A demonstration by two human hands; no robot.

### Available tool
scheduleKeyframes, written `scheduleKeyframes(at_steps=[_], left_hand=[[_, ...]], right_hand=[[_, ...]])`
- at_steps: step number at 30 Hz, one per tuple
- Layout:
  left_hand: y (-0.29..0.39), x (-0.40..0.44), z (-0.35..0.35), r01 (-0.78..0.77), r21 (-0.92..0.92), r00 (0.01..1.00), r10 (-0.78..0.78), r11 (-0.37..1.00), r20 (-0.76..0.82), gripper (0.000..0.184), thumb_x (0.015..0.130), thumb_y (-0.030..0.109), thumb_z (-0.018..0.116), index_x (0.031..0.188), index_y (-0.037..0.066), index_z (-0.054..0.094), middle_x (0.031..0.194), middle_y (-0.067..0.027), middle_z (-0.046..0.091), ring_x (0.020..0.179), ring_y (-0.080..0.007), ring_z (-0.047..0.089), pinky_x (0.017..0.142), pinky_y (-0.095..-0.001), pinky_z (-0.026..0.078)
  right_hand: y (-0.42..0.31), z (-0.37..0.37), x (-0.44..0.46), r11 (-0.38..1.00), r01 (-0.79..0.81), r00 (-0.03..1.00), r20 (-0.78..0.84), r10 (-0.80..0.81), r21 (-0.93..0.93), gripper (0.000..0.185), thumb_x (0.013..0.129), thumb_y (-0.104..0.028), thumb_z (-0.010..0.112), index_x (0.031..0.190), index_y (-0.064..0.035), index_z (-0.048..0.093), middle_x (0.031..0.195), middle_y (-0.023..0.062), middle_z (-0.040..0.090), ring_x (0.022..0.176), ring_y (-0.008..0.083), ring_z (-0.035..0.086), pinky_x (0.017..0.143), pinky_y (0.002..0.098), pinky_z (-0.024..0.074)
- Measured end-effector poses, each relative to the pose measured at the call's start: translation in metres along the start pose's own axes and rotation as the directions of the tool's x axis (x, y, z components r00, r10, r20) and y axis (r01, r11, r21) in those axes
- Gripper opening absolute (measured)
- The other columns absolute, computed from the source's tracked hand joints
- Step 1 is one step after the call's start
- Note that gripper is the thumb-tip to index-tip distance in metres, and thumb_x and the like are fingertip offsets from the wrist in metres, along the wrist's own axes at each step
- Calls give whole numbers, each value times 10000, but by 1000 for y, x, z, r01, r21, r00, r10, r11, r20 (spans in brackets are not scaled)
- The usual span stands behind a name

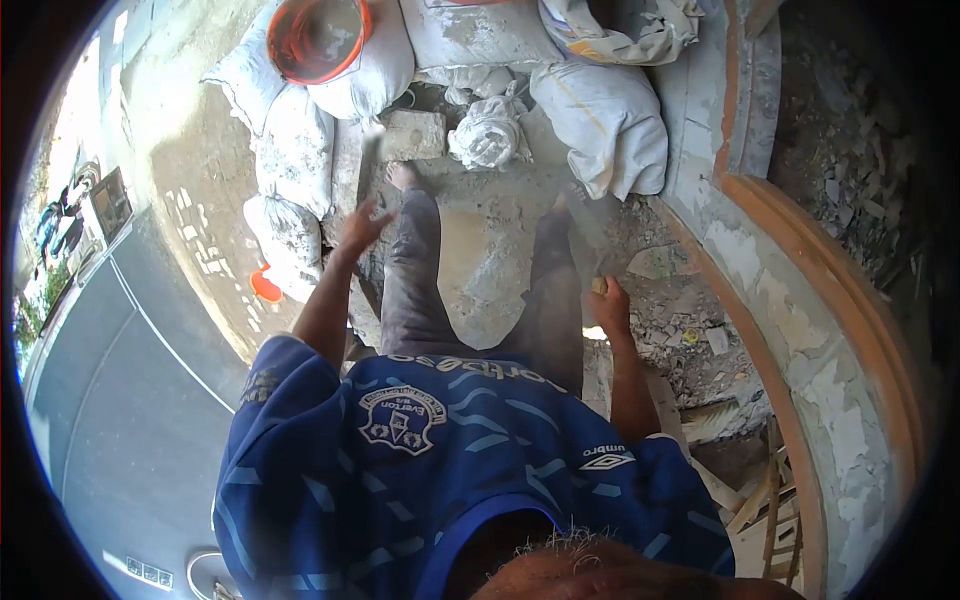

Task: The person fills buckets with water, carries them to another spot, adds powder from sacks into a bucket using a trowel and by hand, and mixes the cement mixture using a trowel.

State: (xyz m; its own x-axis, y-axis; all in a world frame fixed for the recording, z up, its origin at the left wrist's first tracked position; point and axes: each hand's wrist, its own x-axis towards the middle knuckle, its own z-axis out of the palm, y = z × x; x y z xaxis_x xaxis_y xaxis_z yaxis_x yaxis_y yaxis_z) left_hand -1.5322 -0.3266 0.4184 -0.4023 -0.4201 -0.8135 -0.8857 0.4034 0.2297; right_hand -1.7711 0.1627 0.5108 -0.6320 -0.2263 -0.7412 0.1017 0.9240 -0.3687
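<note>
My left hand [367, 226] hangs open beside my left knee, fingers apart and holding nothing. It is near the white sacks on the left. My right hand [611, 302] is closed around the tan handle of what looks like a trowel [599, 286], outside my right leg. A grey blur ahead of that hand seems to be the blade; its outline is smeared. Between my feet lies a wet-looking patch of grey floor [465, 240]. A rough block [414, 135] and a bundled white sack [489, 132] sit just beyond my feet.
Full white sacks [295, 150] line the left and far side, with an orange bucket [318, 40] on top. Another white sack [610, 125] leans at the right. A curved, plaster-patched wall edge [770, 290] runs down the right. Rubble [700, 345] and wood scraps lie beside me.
</note>
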Motion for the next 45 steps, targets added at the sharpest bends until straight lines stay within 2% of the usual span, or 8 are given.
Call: scheduleKeyframes(at_steps=[4,5,19,23,30,38,41,45], left_hand=[[64,-186,57,-72,48,889,43,996,455,808,667,649,777,1248,102,651,1243,-207,637,1195,-369,586,1009,-444,465],[38,-206,99,-343,71,842,273,936,465,581,751,569,734,1069,83,726,1117,-213,682,1083,-364,642,946,-447,499],[259,-405,30,-63,144,954,18,988,298,376,907,393,584,825,52,719,784,-205,681,794,-391,670,753,-481,511],[265,-417,49,-1,109,979,-21,994,202,488,928,470,534,777,44,716,762,-218,672,796,-396,667,735,-489,504],[283,-397,58,43,93,988,-56,995,142,656,958,588,424,734,42,711,701,-207,663,789,-404,671,739,-499,496],[252,-347,18,49,-71,911,-16,996,412,463,874,394,635,1167,39,587,1041,-232,676,1049,-376,640,918,-460,485],[251,-317,-18,218,-271,955,-149,937,255,670,814,297,732,1370,47,455,1152,-232,654,1113,-358,620,963,-459,472],[192,-234,-8,148,-12,975,-148,989,-166,931,768,396,767,1449,-55,320,1484,-284,357,1385,-397,352,1124,-440,344]], right_hand=[[-17,-50,6,985,90,996,-25,-87,148,343,730,-215,667,962,11,554,824,216,600,768,399,576,701,443,462],[-17,-66,12,987,38,998,36,-44,156,409,730,-231,667,1046,19,596,891,233,647,860,411,626,760,448,476],[34,-188,-19,953,224,960,120,-251,205,377,806,-244,677,1060,24,596,838,146,647,707,222,622,670,368,489],[16,-183,-8,951,265,957,80,-280,158,390,812,-271,686,1057,5,560,944,250,653,901,460,627,753,495,497],[-75,-216,30,907,420,883,-244,-400,34,531,805,-238,671,1240,11,497,980,265,657,894,388,672,760,452,524],[-139,-253,81,902,432,813,-423,-401,-24,383,898,-311,636,1089,6,536,952,299,658,905,476,640,745,502,524],[-169,-259,117,941,263,945,-138,-296,-214,491,910,-335,578,1231,33,526,1118,283,645,1072,438,617,928,500,480],[-212,-236,200,912,261,917,-213,-337,-317,356,901,-254,550,1104,34,600,1058,271,666,1037,413,642,896,490,508]])
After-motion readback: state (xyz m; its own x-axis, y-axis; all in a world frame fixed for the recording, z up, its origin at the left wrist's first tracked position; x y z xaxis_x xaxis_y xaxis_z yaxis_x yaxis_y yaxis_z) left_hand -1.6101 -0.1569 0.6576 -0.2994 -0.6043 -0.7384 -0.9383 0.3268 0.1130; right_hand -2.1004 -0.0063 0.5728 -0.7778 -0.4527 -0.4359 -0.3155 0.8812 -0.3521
